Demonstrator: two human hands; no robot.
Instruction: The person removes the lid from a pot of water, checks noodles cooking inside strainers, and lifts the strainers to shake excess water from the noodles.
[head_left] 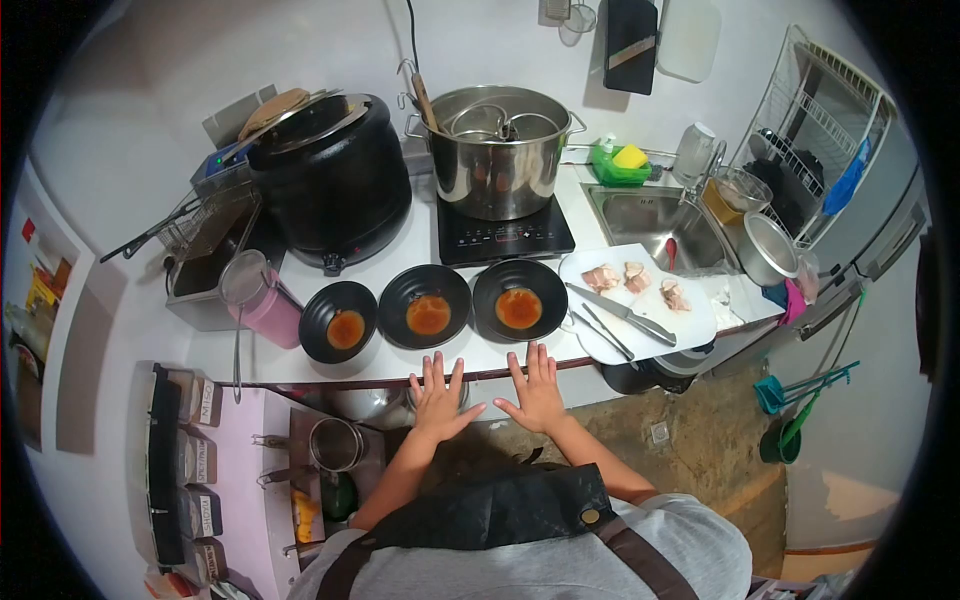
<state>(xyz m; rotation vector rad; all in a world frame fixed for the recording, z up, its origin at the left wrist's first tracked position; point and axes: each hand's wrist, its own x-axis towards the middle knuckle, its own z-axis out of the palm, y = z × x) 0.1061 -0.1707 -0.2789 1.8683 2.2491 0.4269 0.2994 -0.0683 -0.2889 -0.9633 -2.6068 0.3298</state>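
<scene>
My left hand (438, 402) is held palm down at the counter's front edge, fingers spread, with nothing in it. Beside it my right hand (538, 392) has the same flat, spread pose and is also empty. Whether the fingertips touch the edge I cannot tell. Just beyond them stand three black bowls: a left bowl (318, 306), a middle bowl (425, 275) and a right bowl (520, 272), each with reddish-brown liquid in the bottom. Right of these, a white cutting board (690, 338) carries several meat pieces (601, 279), a knife (622, 312) and a slim metal utensil (603, 333).
A large steel pot (495, 175) stands on a black induction cooker (505, 238). To its left are a black soup warmer (335, 190), a fryer basket (195, 225) and a pink pitcher (270, 310). A sink (640, 200) and a dish rack (815, 130) are at the right.
</scene>
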